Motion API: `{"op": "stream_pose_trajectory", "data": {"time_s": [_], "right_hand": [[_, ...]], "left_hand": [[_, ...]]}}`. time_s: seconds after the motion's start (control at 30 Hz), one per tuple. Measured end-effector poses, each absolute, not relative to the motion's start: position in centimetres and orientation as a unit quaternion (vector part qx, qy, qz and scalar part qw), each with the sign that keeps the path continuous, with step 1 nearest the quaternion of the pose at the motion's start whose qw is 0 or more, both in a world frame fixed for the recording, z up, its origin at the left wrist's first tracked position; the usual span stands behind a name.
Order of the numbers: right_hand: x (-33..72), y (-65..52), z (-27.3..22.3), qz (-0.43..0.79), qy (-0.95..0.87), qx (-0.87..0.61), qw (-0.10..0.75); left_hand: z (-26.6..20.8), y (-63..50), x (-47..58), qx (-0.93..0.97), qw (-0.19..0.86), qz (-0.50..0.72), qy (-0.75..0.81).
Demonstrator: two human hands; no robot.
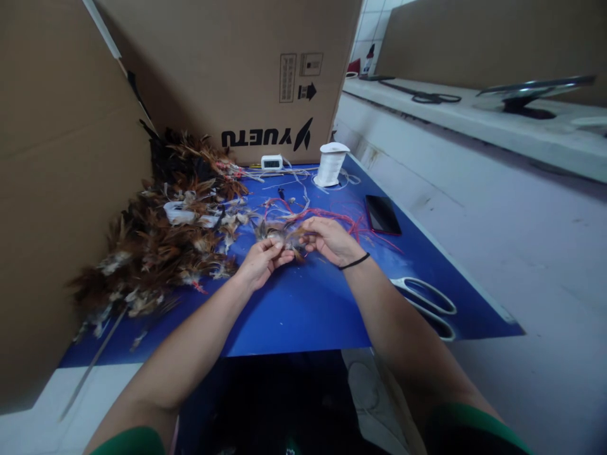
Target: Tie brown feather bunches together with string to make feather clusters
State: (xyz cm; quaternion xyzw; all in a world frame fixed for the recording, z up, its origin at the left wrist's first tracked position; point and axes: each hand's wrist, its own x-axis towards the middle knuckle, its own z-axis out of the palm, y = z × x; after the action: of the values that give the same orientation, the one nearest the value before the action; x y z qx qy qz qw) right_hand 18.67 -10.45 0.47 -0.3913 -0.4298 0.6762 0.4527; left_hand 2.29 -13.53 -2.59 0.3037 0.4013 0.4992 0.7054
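Note:
Over the middle of the blue tabletop [284, 316], my left hand [263, 259] pinches a small bunch of feathers [287, 235] between thumb and fingers. My right hand [329, 240], with a black band at its wrist, closes on feather tips at the right side of that bunch; the exact grip is blurred. Red strings [332, 216] lie loose just behind both hands. To the left spreads a large heap of brown and black feathers [147, 246], some tied with red and white bits.
Scissors with white handles [427, 303] lie beside my right forearm. Farther back are a phone [383, 215], a white spool [331, 165] and a small digital display [272, 163]. Cardboard boxes [199, 69] wall the back and left; a white ledge [455, 114] runs along the right.

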Motion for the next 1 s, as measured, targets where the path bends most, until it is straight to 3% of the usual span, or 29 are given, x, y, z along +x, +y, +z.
{"op": "stream_pose_trajectory", "data": {"time_s": [0.5,1.0], "right_hand": [[18.5,-10.7,0.6,0.683,-0.444,-0.397,0.424],[19.7,-9.9,0.9,0.641,-0.409,-0.4,0.512]], "left_hand": [[-2.6,-13.8,2.3,0.32,0.725,0.479,0.378],[-2.8,-13.7,2.2,0.339,0.706,0.464,0.413]]}}
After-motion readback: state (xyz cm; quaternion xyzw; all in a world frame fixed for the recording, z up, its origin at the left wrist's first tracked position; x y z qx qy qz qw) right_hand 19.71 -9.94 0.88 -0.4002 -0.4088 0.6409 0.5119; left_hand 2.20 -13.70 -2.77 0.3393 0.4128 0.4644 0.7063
